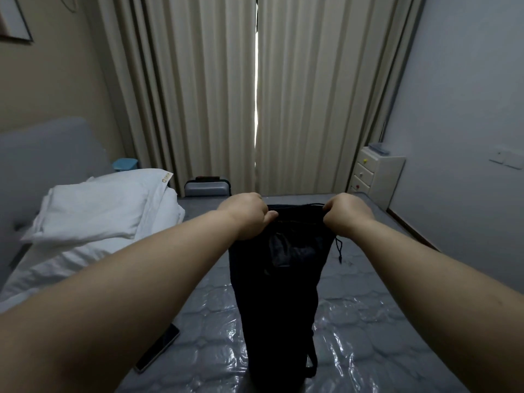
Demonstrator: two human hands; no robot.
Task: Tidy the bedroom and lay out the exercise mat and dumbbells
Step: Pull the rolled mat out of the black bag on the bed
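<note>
Centrally, a long black drawstring bag (279, 279) hangs upright over the mattress (368, 321), held at its open mouth by both hands. The left hand (246, 215) pinches the left side of the rim with curled fingers and thumb; the right hand (347, 214) pinches the right side in the same manner, and a loose drawstring cord (338, 248) dangles just below it. The bag's long axis runs vertically — mouth at the far, upper end between the hands, closed base toward the viewer near the lower edge of the view. Both hands lie level and about equally far from the body, so neither has the advantage; any widening or drawing-down of the mouth would probably be shared between them.

Whether the bag holds the exercise mat cannot be told — the interior shows only dark folds, and the base is cut off by the frame. The strap near the bottom is partly visible. No dumbbells are in view. White bedding (96, 214) lies piled at the left of the mattress, and a dark phone (157, 351) rests at its near left edge, partly hidden by the left forearm.
</note>
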